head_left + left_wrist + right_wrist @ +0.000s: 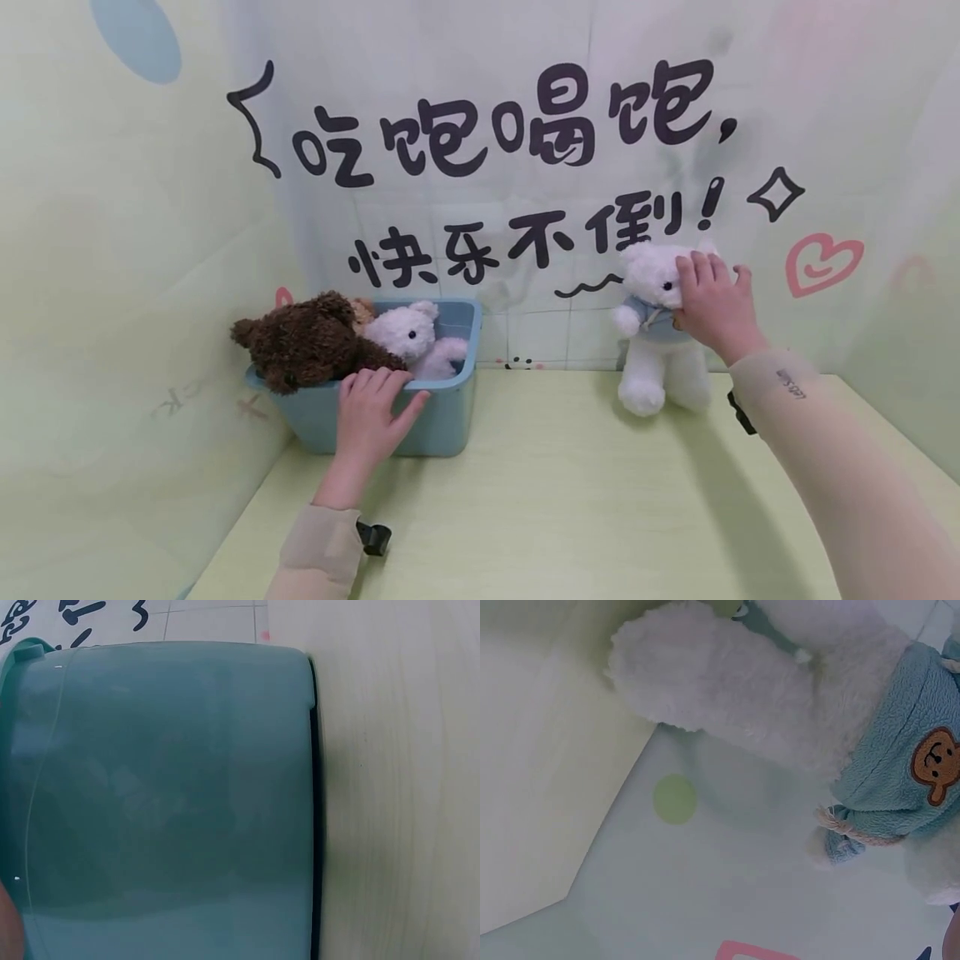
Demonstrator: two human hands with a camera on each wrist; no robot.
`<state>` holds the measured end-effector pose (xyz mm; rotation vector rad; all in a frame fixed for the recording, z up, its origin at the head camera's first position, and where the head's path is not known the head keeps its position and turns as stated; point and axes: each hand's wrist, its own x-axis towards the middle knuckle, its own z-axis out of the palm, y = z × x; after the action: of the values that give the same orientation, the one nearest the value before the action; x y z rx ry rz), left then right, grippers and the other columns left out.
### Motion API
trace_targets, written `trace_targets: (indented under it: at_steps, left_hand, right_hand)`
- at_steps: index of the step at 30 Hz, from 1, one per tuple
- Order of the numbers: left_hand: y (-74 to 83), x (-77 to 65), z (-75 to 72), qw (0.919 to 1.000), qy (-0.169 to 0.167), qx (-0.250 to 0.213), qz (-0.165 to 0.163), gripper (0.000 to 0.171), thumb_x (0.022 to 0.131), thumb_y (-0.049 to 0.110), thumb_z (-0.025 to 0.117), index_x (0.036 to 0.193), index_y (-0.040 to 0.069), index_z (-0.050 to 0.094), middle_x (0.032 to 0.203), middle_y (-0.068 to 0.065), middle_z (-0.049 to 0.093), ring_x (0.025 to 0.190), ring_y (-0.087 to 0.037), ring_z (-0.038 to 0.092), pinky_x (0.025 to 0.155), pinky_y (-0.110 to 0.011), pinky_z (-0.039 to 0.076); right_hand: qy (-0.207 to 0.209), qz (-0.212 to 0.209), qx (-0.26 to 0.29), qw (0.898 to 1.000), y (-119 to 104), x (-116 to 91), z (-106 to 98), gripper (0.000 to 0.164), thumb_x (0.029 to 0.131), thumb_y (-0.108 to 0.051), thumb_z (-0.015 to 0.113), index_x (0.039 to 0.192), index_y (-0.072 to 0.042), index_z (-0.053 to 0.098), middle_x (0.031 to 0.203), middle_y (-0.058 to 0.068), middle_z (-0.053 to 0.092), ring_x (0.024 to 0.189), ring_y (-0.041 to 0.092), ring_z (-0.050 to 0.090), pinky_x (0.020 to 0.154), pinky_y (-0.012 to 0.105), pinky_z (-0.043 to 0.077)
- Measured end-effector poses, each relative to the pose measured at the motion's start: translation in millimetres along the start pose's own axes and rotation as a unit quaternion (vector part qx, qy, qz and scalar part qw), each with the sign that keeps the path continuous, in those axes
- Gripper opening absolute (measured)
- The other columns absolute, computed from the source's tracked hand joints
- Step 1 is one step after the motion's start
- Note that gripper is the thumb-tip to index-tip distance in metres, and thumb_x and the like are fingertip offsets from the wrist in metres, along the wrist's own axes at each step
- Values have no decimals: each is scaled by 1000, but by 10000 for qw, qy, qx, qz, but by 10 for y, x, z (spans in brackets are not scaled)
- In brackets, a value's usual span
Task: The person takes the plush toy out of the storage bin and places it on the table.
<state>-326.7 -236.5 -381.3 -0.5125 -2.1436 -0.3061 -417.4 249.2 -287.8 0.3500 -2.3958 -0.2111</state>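
A white teddy bear (654, 292) in a light blue top is upright at the back right of the table. My right hand (716, 304) grips it around the side of its head; part of its face is hidden. In the right wrist view, the teddy bear (727, 682) shows its legs and a brown bear patch on the top. My left hand (373, 412) holds the front rim of a blue plastic bin (442, 417), its fingertips hidden over the edge. Inside lie a dark brown plush toy (300, 342) and another white teddy bear (405, 333).
A light wood-look table (555, 500) spreads in front of both hands. Printed cloth walls (525, 50) with black lettering enclose its back and sides. The bin stands against the back left. Something tan (363, 313) shows between the plush toys in the bin.
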Motion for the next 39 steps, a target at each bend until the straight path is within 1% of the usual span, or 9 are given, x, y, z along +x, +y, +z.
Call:
trace_targets:
  at_steps: [7, 13, 16, 22, 27, 32, 35, 39]
  left_hand:
    - [7, -24, 15, 10000, -6, 14, 39, 37, 81, 49, 53, 96, 16, 61, 84, 0, 57, 79, -23, 46, 82, -44, 28]
    - [9, -24, 29, 10000, 45, -9, 64, 35, 81, 49, 54, 95, 17, 60, 83, 0, 56, 78, -23, 46, 81, -44, 27]
    - [13, -19, 35, 10000, 42, -17, 69, 36, 81, 49, 54, 95, 17, 60, 84, 0, 56, 78, -23, 46, 81, -44, 27]
    - [18, -19, 43, 10000, 46, -12, 47, 36, 81, 49, 53, 95, 16, 61, 84, 0, 56, 78, -23, 46, 82, -44, 27]
    - [21, -22, 43, 9999, 126, -4, 63, 37, 82, 49, 53, 95, 15, 61, 84, -1, 57, 78, -24, 46, 83, -45, 27]
    - [23, -17, 50, 9997, 193, -19, 111, 38, 82, 49, 53, 94, 14, 62, 84, -1, 57, 78, -24, 46, 82, -45, 27]
    - [18, -19, 54, 9997, 211, -11, 128, 38, 81, 49, 53, 94, 14, 62, 84, -1, 57, 78, -24, 46, 82, -45, 27]
    - [-1, -29, 32, 9997, 222, 2, 111, 38, 82, 49, 53, 95, 14, 62, 84, -2, 57, 78, -25, 46, 83, -46, 27]
  right_hand:
    - [158, 16, 118, 9998, -47, -87, 153, 79, 61, -22, 70, 124, 0, 27, 123, 25, 31, 110, 43, 30, 78, 63, 23]
    - [239, 151, 308, 9991, -81, -133, 247, 77, 62, -19, 69, 124, 0, 26, 123, 26, 30, 112, 44, 28, 78, 64, 22]
    - [206, 234, 366, 9988, -88, -167, 285, 76, 63, -20, 69, 123, 0, 26, 123, 25, 30, 113, 44, 27, 77, 63, 23]
    - [13, 301, 390, 9988, -115, -250, 382, 79, 65, -22, 70, 125, 0, 25, 125, 26, 29, 114, 45, 27, 78, 64, 23]
    - [-33, 405, 423, 9983, -172, -345, 512, 79, 66, -23, 70, 127, -1, 24, 127, 25, 28, 115, 44, 27, 78, 62, 25]
    - [-111, 603, 633, 9961, -232, -452, 668, 79, 68, -23, 69, 129, -2, 23, 130, 25, 25, 118, 44, 24, 78, 62, 25]
    - [-155, 696, 806, 9942, -252, -461, 709, 80, 70, -22, 68, 131, -4, 20, 133, 24, 22, 120, 44, 20, 79, 63, 24]
    - [-199, 740, 897, 9930, -290, -405, 695, 80, 71, -23, 64, 135, -7, 18, 136, 23, 21, 121, 46, 20, 80, 65, 22]
